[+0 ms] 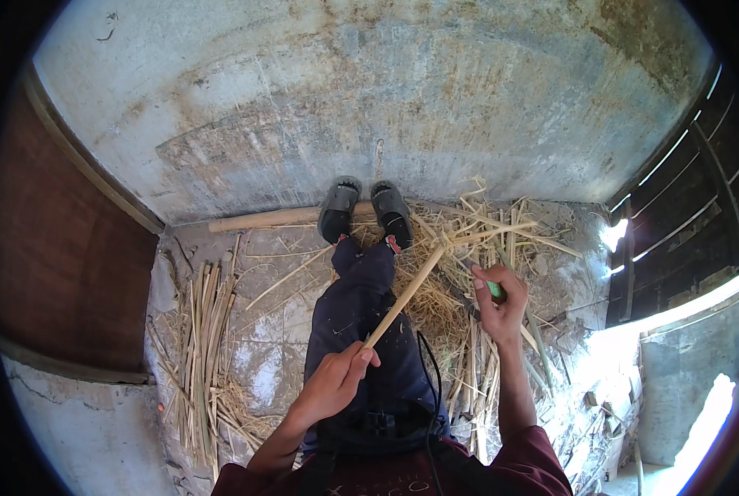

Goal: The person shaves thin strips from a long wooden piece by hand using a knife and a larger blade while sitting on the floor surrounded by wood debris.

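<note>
My left hand (336, 382) is closed round the near end of a pale bamboo strip (406, 299), in front of my thighs. The strip slants up and away to the right, and thin curled shavings (456, 238) show at its far end. Over to the right, my right hand (502, 302) is wrapped round a green-handled knife (495, 289). Only part of the handle shows between the fingers, and the dark blade is hard to make out. The knife is held to the right of the strip, apart from my left hand.
Split bamboo strips (200, 355) lie in a bundle at left. Shavings (436, 310) are heaped beside my legs, with more strips (479, 388) under my right arm. A thick pole (262, 219) lies along the stained wall (386, 99). A black cable (431, 372) hangs at my waist.
</note>
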A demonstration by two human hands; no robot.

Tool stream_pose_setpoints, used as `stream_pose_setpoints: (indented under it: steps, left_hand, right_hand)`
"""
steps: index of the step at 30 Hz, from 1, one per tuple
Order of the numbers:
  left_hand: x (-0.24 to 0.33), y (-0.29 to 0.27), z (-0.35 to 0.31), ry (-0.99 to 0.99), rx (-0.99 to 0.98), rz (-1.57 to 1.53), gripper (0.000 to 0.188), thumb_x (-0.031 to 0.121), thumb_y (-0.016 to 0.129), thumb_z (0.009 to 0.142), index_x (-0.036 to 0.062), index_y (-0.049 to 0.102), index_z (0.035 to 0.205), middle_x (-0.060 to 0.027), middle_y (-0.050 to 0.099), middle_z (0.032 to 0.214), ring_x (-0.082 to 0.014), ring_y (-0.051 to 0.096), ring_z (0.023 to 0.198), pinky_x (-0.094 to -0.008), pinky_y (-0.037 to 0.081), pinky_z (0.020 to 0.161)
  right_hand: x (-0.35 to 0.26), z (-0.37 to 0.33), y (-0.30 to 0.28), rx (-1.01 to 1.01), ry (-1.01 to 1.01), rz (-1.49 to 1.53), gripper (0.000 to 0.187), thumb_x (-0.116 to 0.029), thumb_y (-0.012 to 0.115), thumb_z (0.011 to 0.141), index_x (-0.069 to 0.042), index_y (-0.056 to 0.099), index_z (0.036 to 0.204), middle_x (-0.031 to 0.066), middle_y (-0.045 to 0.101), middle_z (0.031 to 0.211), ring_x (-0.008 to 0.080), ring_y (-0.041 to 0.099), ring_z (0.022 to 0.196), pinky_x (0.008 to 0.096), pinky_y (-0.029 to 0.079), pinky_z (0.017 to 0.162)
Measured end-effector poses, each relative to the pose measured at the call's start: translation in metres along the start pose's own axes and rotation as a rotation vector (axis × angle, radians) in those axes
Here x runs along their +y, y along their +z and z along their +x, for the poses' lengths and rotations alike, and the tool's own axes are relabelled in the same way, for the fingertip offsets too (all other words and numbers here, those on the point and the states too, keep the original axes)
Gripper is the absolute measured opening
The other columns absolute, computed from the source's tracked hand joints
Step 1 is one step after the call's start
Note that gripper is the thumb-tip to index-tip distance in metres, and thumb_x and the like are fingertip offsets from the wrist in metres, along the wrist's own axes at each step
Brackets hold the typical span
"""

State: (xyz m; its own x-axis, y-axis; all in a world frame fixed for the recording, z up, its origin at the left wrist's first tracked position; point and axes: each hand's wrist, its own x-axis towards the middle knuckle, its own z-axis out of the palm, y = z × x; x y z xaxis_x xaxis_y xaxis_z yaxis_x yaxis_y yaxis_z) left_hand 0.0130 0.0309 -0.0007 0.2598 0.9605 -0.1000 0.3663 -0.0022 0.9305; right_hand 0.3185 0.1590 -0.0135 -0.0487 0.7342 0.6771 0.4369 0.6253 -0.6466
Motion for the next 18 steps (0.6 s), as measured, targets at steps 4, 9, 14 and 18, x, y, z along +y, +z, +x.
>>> stream_pose_setpoints:
  steps: [4, 9, 14, 18]
  left_hand:
    - [-0.004, 0.000, 0.004, -0.014, -0.026, -0.143, 0.031, 0.025, 0.049, 0.120, 0.0002, 0.065, 0.129, -0.0042, 0.053, 0.076, -0.0158, 0.054, 0.069, -0.0353, 0.046, 0.068]
    - [-0.008, -0.005, 0.009, -0.029, -0.111, -0.269, 0.035, 0.027, 0.048, 0.122, 0.0003, 0.064, 0.138, 0.0002, 0.049, 0.078, -0.0100, 0.049, 0.070, -0.0310, 0.043, 0.066]
    - [-0.012, -0.006, 0.010, -0.131, -0.219, -0.479, 0.044, 0.031, 0.042, 0.124, -0.0014, 0.062, 0.146, 0.0045, 0.044, 0.082, -0.0054, 0.041, 0.068, -0.0242, 0.036, 0.059]
    - [-0.017, -0.011, 0.018, -0.222, -0.277, -0.621, 0.049, 0.034, 0.040, 0.124, -0.0038, 0.062, 0.147, 0.0043, 0.043, 0.085, -0.0050, 0.041, 0.066, -0.0221, 0.034, 0.055]
  right_hand:
    - [0.016, -0.011, -0.002, -0.065, 0.380, 0.430, 0.012, -0.003, 0.069, 0.105, -0.006, 0.074, 0.115, 0.0008, 0.064, 0.080, 0.0059, 0.054, 0.066, 0.0256, 0.036, 0.052]
    - [0.005, -0.004, 0.000, -0.098, 0.725, 0.890, 0.010, -0.019, 0.062, 0.113, -0.010, 0.063, 0.118, 0.0001, 0.051, 0.076, 0.0048, 0.040, 0.059, 0.0224, 0.026, 0.051]
    - [0.003, -0.001, 0.001, -0.123, 0.887, 1.162, 0.012, -0.022, 0.060, 0.114, -0.013, 0.058, 0.121, 0.0002, 0.049, 0.075, 0.0052, 0.036, 0.055, 0.0216, 0.026, 0.049]
    - [-0.008, -0.004, 0.008, -0.080, 0.724, 0.871, 0.014, -0.021, 0.061, 0.113, -0.010, 0.061, 0.123, -0.0015, 0.050, 0.075, 0.0044, 0.038, 0.060, 0.0218, 0.026, 0.053]
